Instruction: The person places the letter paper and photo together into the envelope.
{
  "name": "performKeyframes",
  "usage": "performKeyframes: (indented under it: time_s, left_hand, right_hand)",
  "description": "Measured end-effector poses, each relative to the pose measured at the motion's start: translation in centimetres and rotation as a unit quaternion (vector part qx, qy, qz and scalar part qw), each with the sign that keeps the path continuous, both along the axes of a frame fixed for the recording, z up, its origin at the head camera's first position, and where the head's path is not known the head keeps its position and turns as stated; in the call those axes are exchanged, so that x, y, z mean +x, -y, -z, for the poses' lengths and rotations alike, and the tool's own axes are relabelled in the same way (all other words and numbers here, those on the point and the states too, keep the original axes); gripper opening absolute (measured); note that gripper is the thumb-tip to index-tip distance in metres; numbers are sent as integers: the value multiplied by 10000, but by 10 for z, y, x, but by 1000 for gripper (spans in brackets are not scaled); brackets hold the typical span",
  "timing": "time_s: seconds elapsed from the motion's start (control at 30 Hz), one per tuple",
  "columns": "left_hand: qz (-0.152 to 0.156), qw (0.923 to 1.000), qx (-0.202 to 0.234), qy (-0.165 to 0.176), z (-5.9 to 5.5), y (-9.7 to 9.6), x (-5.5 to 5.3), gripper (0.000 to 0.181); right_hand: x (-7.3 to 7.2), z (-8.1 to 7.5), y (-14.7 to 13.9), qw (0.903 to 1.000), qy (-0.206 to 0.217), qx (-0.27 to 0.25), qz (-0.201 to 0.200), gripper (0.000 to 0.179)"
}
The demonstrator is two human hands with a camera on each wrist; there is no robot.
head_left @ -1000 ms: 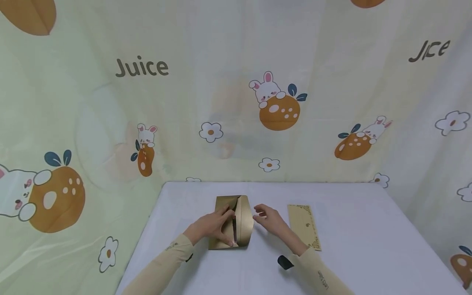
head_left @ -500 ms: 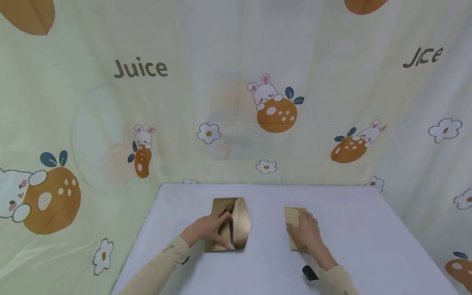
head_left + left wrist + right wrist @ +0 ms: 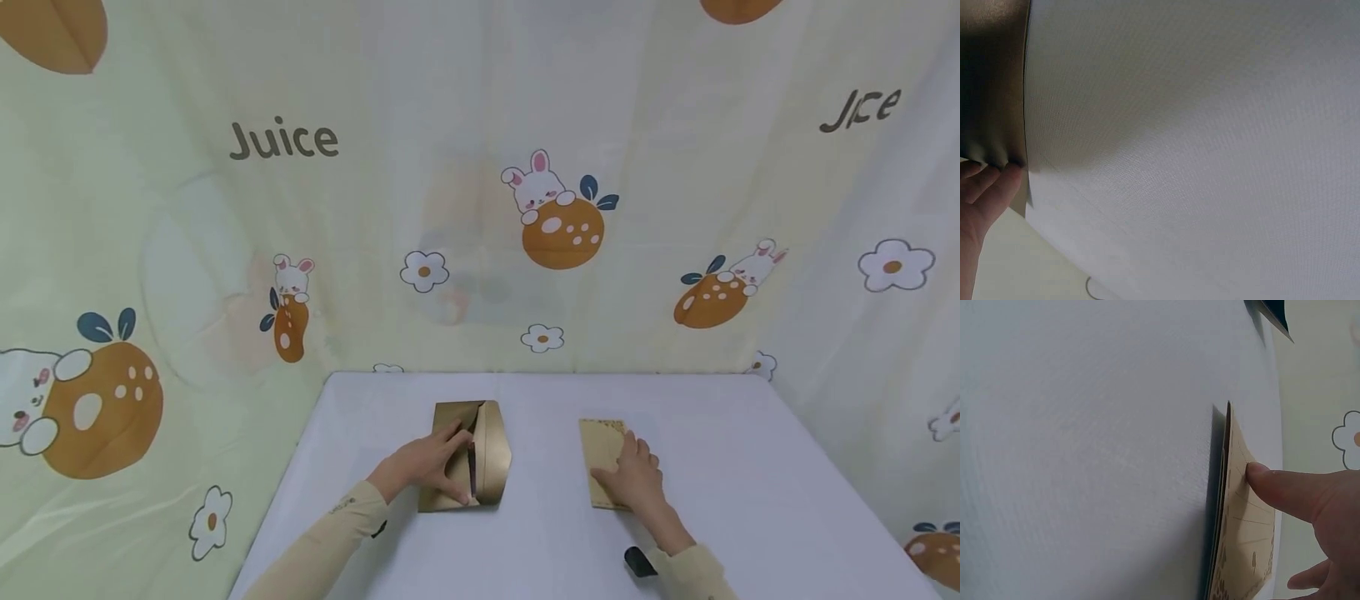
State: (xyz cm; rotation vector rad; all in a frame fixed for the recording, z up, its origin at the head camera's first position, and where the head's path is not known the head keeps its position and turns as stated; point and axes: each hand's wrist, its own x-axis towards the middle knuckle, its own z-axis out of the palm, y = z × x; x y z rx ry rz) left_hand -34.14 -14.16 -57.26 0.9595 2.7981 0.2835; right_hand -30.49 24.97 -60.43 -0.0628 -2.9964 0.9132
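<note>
A gold envelope [image 3: 493,467] lies on the left part of the table, its flap turned to the right and its mouth gaping. My left hand [image 3: 431,462] holds it, thumb near the front end of the mouth and fingers farther back. In the left wrist view those fingers [image 3: 999,187] dent its edge. To the right lies a beige card [image 3: 598,446] with a decorative border, looking layered at its edge in the right wrist view. My right hand [image 3: 637,475] grips this card, thumb [image 3: 1260,478] on its printed face and fingers at its right edge. The fingertips' hold is partly hidden.
Both things lie on a white-covered table [image 3: 540,542]. A patterned curtain [image 3: 480,333] rises behind its far edge and along the sides. A black piece [image 3: 640,562] sits under the right wrist.
My right hand has left the envelope's flap and moved right to the card, then shifted slightly toward its right edge. The left hand keeps its hold on the envelope.
</note>
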Motion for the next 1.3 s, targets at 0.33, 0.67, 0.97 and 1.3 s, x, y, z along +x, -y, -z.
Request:
performKeyframes:
  time_s: [0.33, 0.67, 0.97, 1.3]
  left_hand:
    - [17, 10000, 17, -32, 8, 2, -3, 98]
    - [-53, 10000, -15, 27, 10, 2, -3, 101]
    - [-79, 9999, 29, 92, 7, 3, -4, 103]
    - [-52, 9999, 118, 113, 8, 3, -4, 101]
  right_hand:
    - [-11, -5, -11, 9990, 220, -381, 88, 104]
    - [-18, 4, -44, 9955, -35, -917, 214, 43]
    - [-19, 0, -49, 9914, 66, -1244, 398, 34]
    - [-18, -13, -52, 9798, 255, -1936, 443, 37]
